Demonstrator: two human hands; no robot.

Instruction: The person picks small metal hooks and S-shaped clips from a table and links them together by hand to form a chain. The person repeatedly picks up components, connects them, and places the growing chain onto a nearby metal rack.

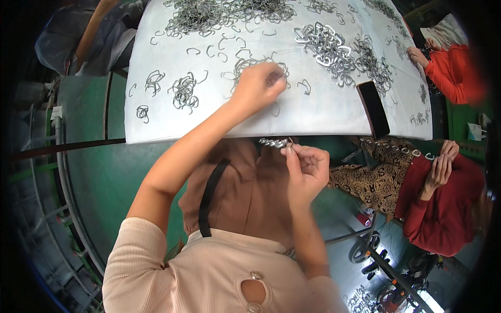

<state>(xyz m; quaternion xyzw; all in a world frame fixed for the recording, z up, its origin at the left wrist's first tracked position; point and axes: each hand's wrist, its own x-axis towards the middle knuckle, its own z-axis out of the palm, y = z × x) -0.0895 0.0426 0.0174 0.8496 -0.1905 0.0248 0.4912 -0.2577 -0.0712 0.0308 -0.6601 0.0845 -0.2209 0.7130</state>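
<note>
Left hand (257, 83) reaches up-frame onto the counter (323, 117), fingers bunched and curled down into a small tangle of clips (245, 65) at centre of the white sheet; it looks pinched on one or two, but the knuckles hide the fingertips, so cannot tell for certain. Right hand (307, 169) sits below the counter's near edge, centre frame, thumb and forefinger closed on the end of a short chain (274, 142) of linked clips. Chain's long axis runs roughly level, sticking out left of the right hand and just under the counter edge. Left hand is the nearer one to the loose clips: they lie under and around it, while the right hand is well apart from them, down-frame. The chain's free end lies almost straight below the left hand, with the counter edge between. Clips are thin bent wire, grey metal, open C and heart-like loops; dull sheen, snagged together in clumps. Heaviest piles (224, 13) at top centre, a brighter, chunkier heap (326, 47) at upper right, small knots (183, 91) at left of the sheet. Counter cover is plain white, smooth, slightly creased. A black phone (373, 108) lies flat near the right edge, long axis tilted top-left to bottom-right. A neighbour's hands (441, 164) in red sleeves at right; another person (446, 68) in orange at upper right.
</note>
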